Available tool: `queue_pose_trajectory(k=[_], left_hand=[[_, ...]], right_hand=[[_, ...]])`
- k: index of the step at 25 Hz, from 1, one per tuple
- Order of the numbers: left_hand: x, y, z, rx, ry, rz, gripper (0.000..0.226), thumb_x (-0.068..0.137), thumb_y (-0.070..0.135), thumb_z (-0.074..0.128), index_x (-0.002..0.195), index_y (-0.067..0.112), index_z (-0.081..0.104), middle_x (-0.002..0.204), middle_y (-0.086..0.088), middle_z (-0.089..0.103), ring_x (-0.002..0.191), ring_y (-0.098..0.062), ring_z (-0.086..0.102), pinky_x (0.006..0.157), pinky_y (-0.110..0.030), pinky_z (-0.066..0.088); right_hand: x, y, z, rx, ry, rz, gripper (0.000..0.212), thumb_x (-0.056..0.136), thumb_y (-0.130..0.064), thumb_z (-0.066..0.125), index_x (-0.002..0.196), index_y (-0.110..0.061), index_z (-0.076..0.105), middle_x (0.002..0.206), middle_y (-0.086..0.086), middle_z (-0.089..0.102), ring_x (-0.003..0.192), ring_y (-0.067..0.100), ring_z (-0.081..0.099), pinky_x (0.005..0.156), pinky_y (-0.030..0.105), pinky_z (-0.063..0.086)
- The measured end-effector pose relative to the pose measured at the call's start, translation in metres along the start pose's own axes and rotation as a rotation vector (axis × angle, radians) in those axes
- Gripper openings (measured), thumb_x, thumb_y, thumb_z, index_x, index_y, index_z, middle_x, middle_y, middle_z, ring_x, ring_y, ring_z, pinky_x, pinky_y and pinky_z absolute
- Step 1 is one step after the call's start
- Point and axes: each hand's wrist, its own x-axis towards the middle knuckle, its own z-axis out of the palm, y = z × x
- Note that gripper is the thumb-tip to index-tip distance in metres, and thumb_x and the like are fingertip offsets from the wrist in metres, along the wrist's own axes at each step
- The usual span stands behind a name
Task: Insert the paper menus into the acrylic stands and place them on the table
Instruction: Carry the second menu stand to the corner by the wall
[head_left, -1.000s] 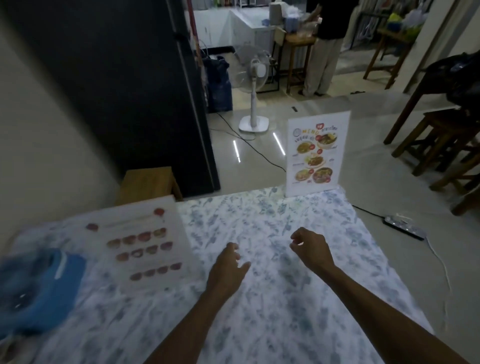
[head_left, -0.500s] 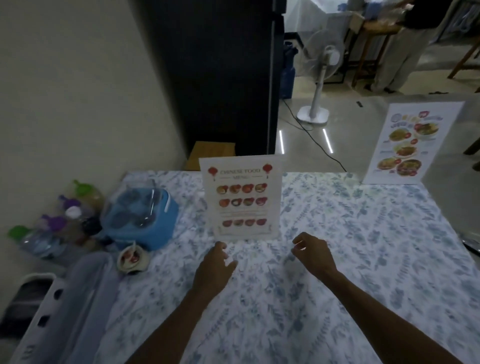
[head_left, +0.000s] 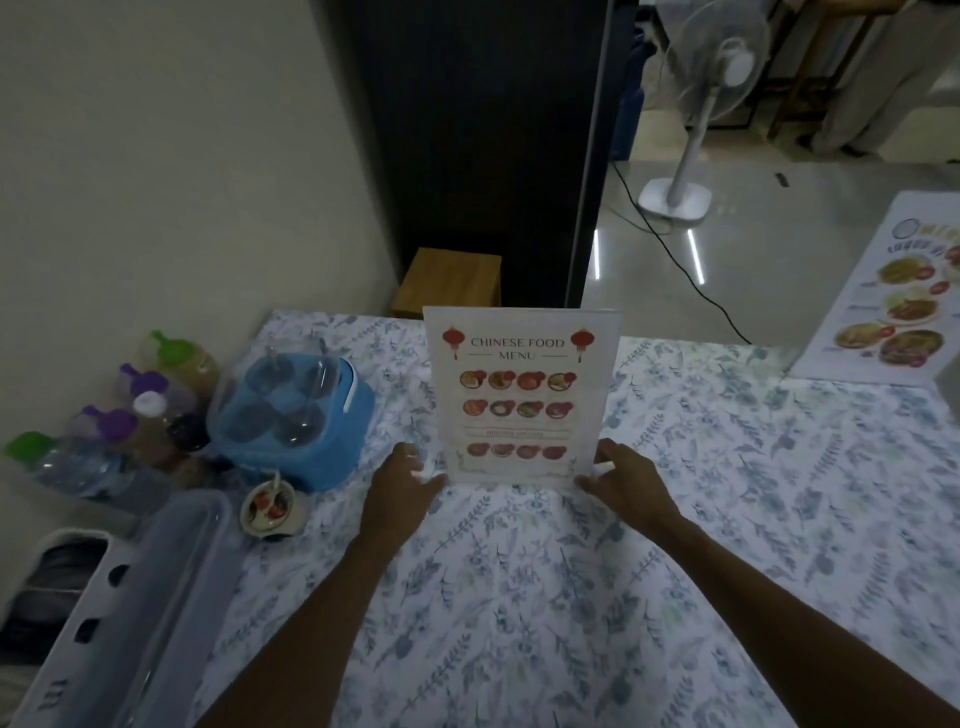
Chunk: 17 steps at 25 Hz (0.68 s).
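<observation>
since the stand (head_left: 521, 395) is already upright on the table (head_left: 545, 597) with its menu inside, the step now seems to be setting its place, so it is better to push both bottom corners evenly and keep the base flat on the cloth. the left hand (head_left: 402, 491) is half open, fingers at the lower left corner; the right hand (head_left: 626, 480) is the same at the lower right corner. if they pinch or only touch, i cannot tell. the stand is between the hands, just beyond them. a second stand (head_left: 893, 306) is at the far right edge.
</observation>
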Motion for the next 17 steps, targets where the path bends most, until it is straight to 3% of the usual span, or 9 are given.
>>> queue_pose_trajectory(k=[2, 4, 8, 11, 14, 17], left_hand=[[0.006, 0.009, 0.005, -0.037, -0.027, 0.032, 0.046, 0.081, 0.026, 0.079, 0.120, 0.015, 0.058, 0.112, -0.003, 0.066, 0.092, -0.019, 0.065, 0.072, -0.025, 0.050], [0.016, 0.016, 0.010, -0.024, -0.037, 0.079, 0.040, 0.082, 0.029, 0.077, 0.117, 0.016, 0.062, 0.110, -0.002, 0.068, 0.091, -0.018, 0.067, 0.076, -0.031, 0.054], [0.033, 0.025, 0.007, 0.026, -0.093, 0.154, 0.033, 0.086, 0.033, 0.073, 0.116, 0.020, 0.067, 0.104, 0.000, 0.075, 0.087, -0.016, 0.070, 0.078, -0.037, 0.058], [0.052, 0.035, -0.007, 0.065, -0.156, 0.237, 0.031, 0.088, 0.035, 0.070, 0.117, 0.022, 0.067, 0.106, 0.003, 0.075, 0.088, -0.015, 0.071, 0.077, -0.034, 0.059], [0.087, 0.055, -0.028, 0.090, -0.183, 0.305, 0.027, 0.089, 0.035, 0.069, 0.111, 0.019, 0.067, 0.107, 0.001, 0.074, 0.089, -0.016, 0.070, 0.063, -0.020, 0.048], [0.125, 0.077, -0.055, 0.174, -0.185, 0.363, 0.022, 0.090, 0.039, 0.067, 0.100, 0.020, 0.064, 0.104, -0.001, 0.072, 0.089, -0.020, 0.067, 0.066, -0.027, 0.043]], right_hand=[[0.002, 0.000, 0.001, 0.013, -0.027, -0.034, 0.040, 0.089, -0.026, 0.071, 0.127, -0.017, 0.065, 0.121, 0.005, 0.071, 0.100, 0.023, 0.069, 0.090, 0.038, 0.057], [0.003, -0.001, -0.001, 0.042, -0.040, -0.056, 0.035, 0.092, -0.026, 0.067, 0.127, -0.020, 0.067, 0.121, 0.004, 0.073, 0.097, 0.018, 0.070, 0.089, 0.036, 0.058], [0.005, -0.002, -0.003, 0.006, -0.061, -0.072, 0.034, 0.094, -0.028, 0.066, 0.127, -0.026, 0.068, 0.120, -0.006, 0.074, 0.079, -0.005, 0.065, 0.072, 0.010, 0.050], [0.008, -0.013, -0.007, 0.013, -0.035, -0.011, 0.033, 0.094, -0.030, 0.065, 0.126, -0.024, 0.069, 0.120, -0.004, 0.074, 0.084, 0.000, 0.066, 0.075, 0.016, 0.051], [0.017, -0.037, -0.006, 0.042, 0.058, 0.051, 0.033, 0.093, -0.028, 0.067, 0.125, -0.019, 0.069, 0.115, -0.001, 0.075, 0.084, 0.006, 0.069, 0.074, 0.018, 0.050], [0.030, -0.067, 0.000, 0.008, 0.129, 0.059, 0.031, 0.093, -0.031, 0.067, 0.120, -0.018, 0.071, 0.102, -0.001, 0.076, 0.076, 0.002, 0.069, 0.067, 0.016, 0.052]])
